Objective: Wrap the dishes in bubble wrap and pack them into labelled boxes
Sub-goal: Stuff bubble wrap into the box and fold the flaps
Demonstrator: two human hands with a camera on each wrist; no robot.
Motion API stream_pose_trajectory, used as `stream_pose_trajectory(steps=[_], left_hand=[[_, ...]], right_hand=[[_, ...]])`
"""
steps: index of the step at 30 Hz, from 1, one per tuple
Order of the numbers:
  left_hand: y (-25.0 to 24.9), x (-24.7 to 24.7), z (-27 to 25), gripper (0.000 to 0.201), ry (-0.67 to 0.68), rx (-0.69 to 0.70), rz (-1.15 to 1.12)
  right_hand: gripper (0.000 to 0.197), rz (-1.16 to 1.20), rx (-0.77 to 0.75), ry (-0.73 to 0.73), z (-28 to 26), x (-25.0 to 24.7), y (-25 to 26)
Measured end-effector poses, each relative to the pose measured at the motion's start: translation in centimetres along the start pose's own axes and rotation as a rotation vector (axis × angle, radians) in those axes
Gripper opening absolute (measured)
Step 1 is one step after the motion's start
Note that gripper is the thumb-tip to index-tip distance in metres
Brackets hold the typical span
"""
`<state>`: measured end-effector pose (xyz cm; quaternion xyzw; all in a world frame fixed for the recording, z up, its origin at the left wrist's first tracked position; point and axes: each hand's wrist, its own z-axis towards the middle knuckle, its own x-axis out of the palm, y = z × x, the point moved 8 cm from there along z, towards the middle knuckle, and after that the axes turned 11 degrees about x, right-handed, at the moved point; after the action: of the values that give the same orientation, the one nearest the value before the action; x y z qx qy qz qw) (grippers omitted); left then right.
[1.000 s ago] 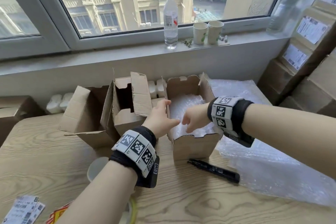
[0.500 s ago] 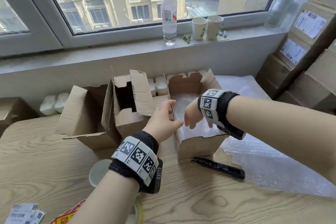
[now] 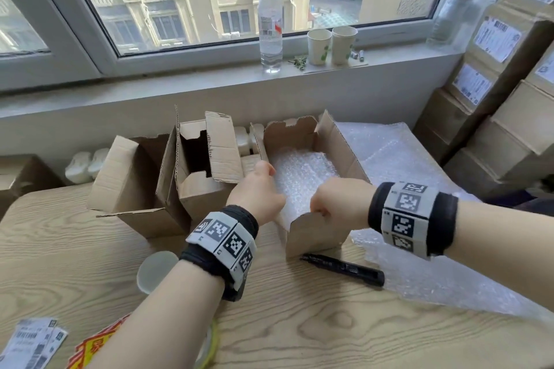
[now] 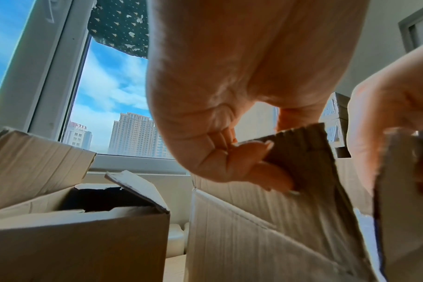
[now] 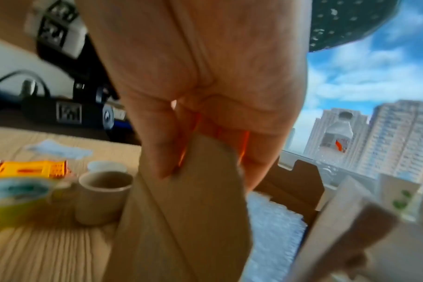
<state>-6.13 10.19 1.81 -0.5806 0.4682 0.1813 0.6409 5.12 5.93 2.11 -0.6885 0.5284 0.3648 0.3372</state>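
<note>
An open cardboard box (image 3: 338, 147) stands mid-table with a bubble-wrapped bundle (image 3: 299, 177) inside. My left hand (image 3: 259, 192) pinches the box's left flap (image 4: 302, 152) between thumb and fingers. My right hand (image 3: 338, 204) grips the near flap (image 3: 314, 234), thumb outside and fingers inside (image 5: 198, 152). A beige mug (image 5: 102, 194) stands on the table left of the box, and a pale round dish (image 3: 156, 269) shows under my left forearm.
Two more open cardboard boxes (image 3: 204, 165) (image 3: 132, 177) stand to the left. A black marker (image 3: 344, 268) lies before the box. A bubble wrap sheet (image 3: 419, 263) covers the table's right side. Labels (image 3: 33, 344) and a tape roll (image 5: 15, 202) lie near; stacked boxes (image 3: 503, 99) at right.
My right hand has come out of the box interior and back toward me onto the near flap. My left hand stays at the left flap. The view has shifted slightly.
</note>
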Motion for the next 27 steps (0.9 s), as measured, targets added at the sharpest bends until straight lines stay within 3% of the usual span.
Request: stream_pose_trajectory(steps=[2, 9, 15, 20, 25, 27], left_hand=[[-0.6, 0.6, -0.6, 0.037, 0.020, -0.017, 0.018], [-4.1, 2.7, -2.4, 0.014, 0.064, 0.018, 0.055], [-7.6, 4.3, -3.9, 0.020, 0.152, 0.018, 0.041], [-8.5, 6.2, -5.0, 0.027, 0.220, -0.067, -0.007], [-8.9, 7.6, -6.4, 0.030, 0.267, -0.160, -0.121], [-8.8, 7.9, -6.9, 0.028, 0.268, -0.194, -0.162]], right_hand=[[0.035, -0.116, 0.042, -0.092, 0.2, 0.1, -1.1], [0.028, -0.221, -0.004, -0.277, -1.7, 0.4, -3.1], [0.032, -0.005, -0.053, -0.323, -4.3, 1.9, -4.6], [0.033, 0.117, -0.126, -0.349, -5.8, 4.0, -5.1], [0.027, 0.163, -0.163, -0.471, -6.8, 4.8, -6.1], [0.026, 0.241, -0.240, -0.590, -7.3, 4.8, -6.2]])
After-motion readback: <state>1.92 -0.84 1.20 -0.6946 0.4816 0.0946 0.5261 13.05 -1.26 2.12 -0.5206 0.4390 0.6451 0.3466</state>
